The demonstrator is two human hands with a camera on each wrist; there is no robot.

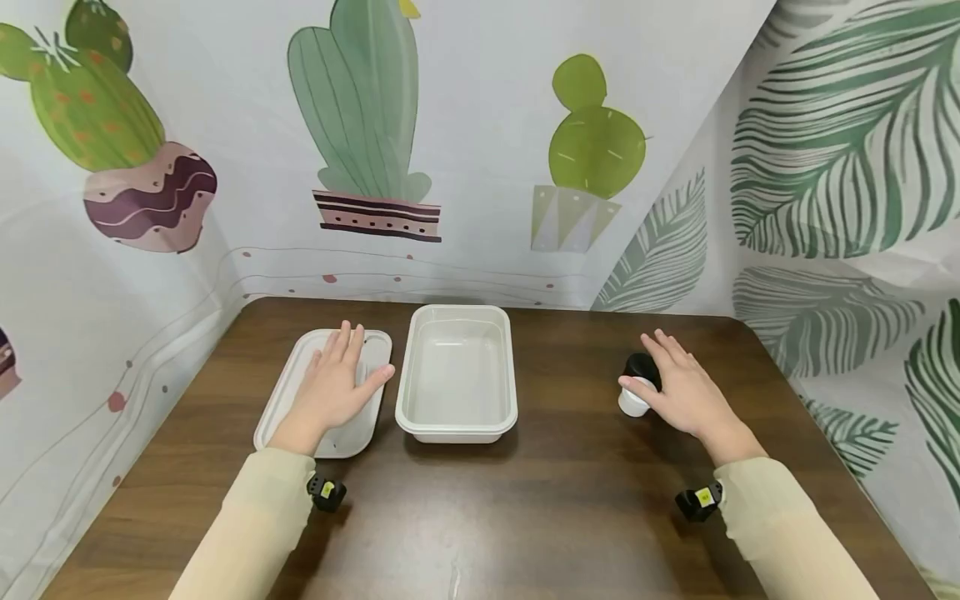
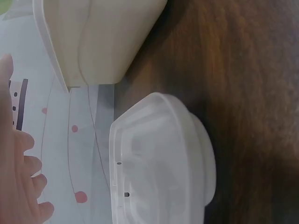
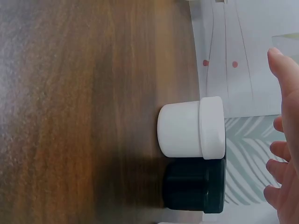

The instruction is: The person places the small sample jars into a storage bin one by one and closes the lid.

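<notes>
The head view was bright and evenly lit, with soft shadows under the tray (image 1: pixel 457 421) and both sleeves. A faint sheen lay on the dark table (image 1: pixel 570 500), and the walls bowed outward at the edges. Both wrist views were softer: the lid (image 2: pixel 159 163) looked hazy, and the fingers (image 3: pixel 285 74) were blurred.

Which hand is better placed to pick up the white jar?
The right hand. It hovers open right beside the white jar and black jar, apparently not yet touching. The left hand lies over the lid, beyond the empty container.
</notes>
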